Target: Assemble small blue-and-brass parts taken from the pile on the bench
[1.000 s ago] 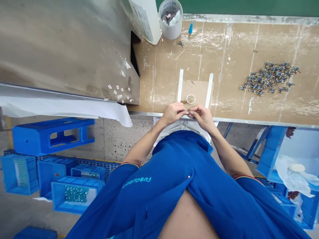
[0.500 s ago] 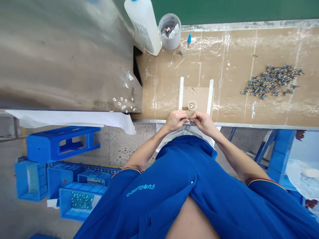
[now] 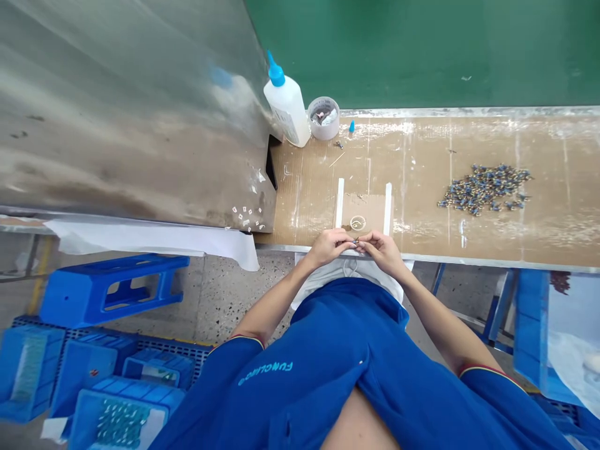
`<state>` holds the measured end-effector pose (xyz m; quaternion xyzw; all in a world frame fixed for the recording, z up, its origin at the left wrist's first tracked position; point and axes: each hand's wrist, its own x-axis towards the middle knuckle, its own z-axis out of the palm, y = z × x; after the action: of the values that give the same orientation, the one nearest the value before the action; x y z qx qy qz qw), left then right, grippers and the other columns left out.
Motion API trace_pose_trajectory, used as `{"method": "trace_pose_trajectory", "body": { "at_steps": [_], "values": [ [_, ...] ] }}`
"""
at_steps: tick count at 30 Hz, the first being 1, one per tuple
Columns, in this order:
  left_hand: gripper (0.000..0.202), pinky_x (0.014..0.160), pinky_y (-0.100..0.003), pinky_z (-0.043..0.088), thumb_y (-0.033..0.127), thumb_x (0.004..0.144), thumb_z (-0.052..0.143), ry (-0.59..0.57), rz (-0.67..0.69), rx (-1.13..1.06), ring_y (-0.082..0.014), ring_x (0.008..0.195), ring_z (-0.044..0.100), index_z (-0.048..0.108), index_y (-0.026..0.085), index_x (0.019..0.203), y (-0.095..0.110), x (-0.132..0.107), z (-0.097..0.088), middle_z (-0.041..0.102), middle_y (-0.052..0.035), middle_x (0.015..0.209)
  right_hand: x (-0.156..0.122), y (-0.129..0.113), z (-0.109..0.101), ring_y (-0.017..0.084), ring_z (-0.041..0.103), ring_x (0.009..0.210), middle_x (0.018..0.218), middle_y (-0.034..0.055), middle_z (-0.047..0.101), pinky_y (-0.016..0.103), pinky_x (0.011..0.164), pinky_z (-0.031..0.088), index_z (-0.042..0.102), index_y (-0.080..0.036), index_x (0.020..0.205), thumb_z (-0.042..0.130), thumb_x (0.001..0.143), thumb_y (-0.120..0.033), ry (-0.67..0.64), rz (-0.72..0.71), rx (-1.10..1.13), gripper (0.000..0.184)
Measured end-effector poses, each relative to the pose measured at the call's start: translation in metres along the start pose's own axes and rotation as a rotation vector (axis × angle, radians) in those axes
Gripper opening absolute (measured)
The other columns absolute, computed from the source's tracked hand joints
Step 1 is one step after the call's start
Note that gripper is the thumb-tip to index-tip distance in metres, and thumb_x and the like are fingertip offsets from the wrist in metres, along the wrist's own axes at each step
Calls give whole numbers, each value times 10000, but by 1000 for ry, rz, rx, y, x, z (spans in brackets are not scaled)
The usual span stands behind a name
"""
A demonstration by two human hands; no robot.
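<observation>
My left hand (image 3: 330,245) and my right hand (image 3: 382,252) meet just over the front edge of the bench, and both pinch a tiny metal-and-blue part (image 3: 356,240) between their fingertips. The part is too small to make out in detail. Just beyond my hands, a small clear ring (image 3: 357,222) lies on a cardboard pad (image 3: 368,211) held between white tape strips. Farther right lies a loose pile of similar small blue and brass parts (image 3: 485,189).
A glue bottle with a blue nozzle (image 3: 287,106) and a white cup of scraps (image 3: 323,117) stand at the bench's back left. A steel panel (image 3: 131,125) rises at left. Blue crates (image 3: 117,419) and a blue plastic stool (image 3: 107,290) stand on the floor below.
The view has tilted upward, so the bench sits lower in the picture and more green surface shows. My hands stay together at the bench edge, still pinching the tiny part.
</observation>
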<state>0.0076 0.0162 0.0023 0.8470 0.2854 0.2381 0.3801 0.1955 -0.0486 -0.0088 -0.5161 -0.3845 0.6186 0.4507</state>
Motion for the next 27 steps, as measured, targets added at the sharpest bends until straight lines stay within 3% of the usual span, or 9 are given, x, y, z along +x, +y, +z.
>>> {"method": "trace_pose_trajectory", "body": {
  "at_steps": [7,12,16,23,27],
  "values": [
    [273,668,-228,413,280,974,592,-21,30,53,-118,669,555,730,126,796,-5,4,2,627,-39,706,4,-2,-3,79,659,669,772,72,716,192,656,549,591,-127,797,793,613,-628,-62,21,-27,571],
    [301,647,-236,401,272,975,568,-29,103,102,-122,649,541,688,130,738,-10,5,3,596,-29,673,5,-1,-7,73,648,663,757,61,705,183,660,535,610,-115,779,724,731,-475,-79,-37,-176,381],
    [281,638,-244,392,262,973,555,-18,88,131,-125,653,539,689,140,757,-12,5,5,587,-26,684,7,0,-7,80,655,661,787,61,717,184,649,532,601,-117,756,663,781,-373,-109,-71,-223,265],
    [322,593,-243,365,255,1002,521,64,223,140,-116,615,516,650,132,733,-10,6,6,569,-24,666,12,2,-7,81,661,653,703,30,684,166,644,527,590,-120,758,598,785,-241,-78,-54,-226,125],
    [413,579,-232,379,323,1035,480,64,220,187,-113,601,522,640,132,706,-7,10,5,554,-29,638,10,-2,-2,60,649,636,687,13,664,148,636,515,574,-120,778,601,770,-221,-65,15,-115,105]
  ]
}}
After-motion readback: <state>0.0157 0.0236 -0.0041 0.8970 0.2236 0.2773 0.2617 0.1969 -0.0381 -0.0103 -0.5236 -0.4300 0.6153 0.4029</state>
